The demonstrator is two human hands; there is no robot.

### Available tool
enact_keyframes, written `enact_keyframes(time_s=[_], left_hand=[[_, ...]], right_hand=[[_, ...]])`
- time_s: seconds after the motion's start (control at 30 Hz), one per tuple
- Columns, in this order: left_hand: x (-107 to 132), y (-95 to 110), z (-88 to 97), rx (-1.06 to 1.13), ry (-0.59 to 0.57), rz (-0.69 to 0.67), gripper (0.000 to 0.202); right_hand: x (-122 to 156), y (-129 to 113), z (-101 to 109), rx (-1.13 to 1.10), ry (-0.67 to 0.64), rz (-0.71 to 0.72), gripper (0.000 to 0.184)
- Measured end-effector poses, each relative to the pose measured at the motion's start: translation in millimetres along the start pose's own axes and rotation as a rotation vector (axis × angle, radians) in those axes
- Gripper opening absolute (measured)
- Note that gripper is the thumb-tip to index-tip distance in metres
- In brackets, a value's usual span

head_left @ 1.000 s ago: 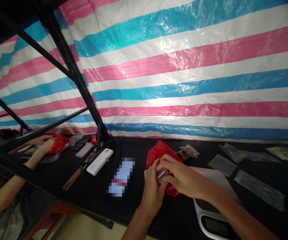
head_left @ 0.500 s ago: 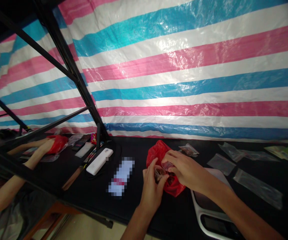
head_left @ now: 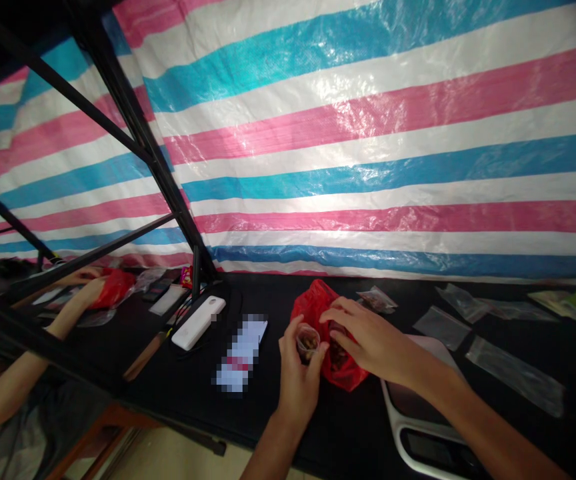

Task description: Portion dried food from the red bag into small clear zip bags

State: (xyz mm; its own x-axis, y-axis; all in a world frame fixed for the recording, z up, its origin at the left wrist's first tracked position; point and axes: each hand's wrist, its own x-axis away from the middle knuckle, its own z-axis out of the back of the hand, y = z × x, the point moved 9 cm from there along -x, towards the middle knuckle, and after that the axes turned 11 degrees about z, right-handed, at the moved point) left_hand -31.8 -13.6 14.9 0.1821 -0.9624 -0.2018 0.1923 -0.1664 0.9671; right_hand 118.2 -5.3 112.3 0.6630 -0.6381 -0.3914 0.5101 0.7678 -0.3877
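My left hand [head_left: 294,373] is closed around a small clear bag [head_left: 309,343] with brown pieces inside, its mouth held open and facing up. My right hand [head_left: 368,340] reaches with pinched fingers into a red plastic bag [head_left: 313,308] lying on the black table [head_left: 268,407]. What the right fingers hold is hidden by the red plastic. Both hands are close together at the red bag's front edge.
A white scale [head_left: 418,417] lies under my right forearm. Several empty clear bags [head_left: 513,373] lie to the right, a filled one [head_left: 377,299] behind the red bag. A white power bank [head_left: 198,323] and blurred box [head_left: 241,353] lie left. Another person's hands [head_left: 85,287] work at far left.
The small clear bag has come up open-mouthed in my left hand. My right hand has shifted from the little bag into the red bag.
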Motion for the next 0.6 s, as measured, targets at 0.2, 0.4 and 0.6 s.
enact_keyframes(time_s=[0.2, 0.4, 0.6], left_hand=[[1, 0, -5.9, -0.017, -0.083, -0.007, 0.053], [2, 4, -6.9, -0.046, -0.079, -0.035, 0.057], [-3, 23, -8.9, -0.117, -0.034, -0.129, 0.059]], right_hand=[[-6, -34, -2, -0.065, -0.114, 0.073, 0.034], [-4, -29, -5, -0.003, -0.113, 0.072, 0.017], [-5, -24, 11, 0.001, -0.06, 0.08, 0.015]])
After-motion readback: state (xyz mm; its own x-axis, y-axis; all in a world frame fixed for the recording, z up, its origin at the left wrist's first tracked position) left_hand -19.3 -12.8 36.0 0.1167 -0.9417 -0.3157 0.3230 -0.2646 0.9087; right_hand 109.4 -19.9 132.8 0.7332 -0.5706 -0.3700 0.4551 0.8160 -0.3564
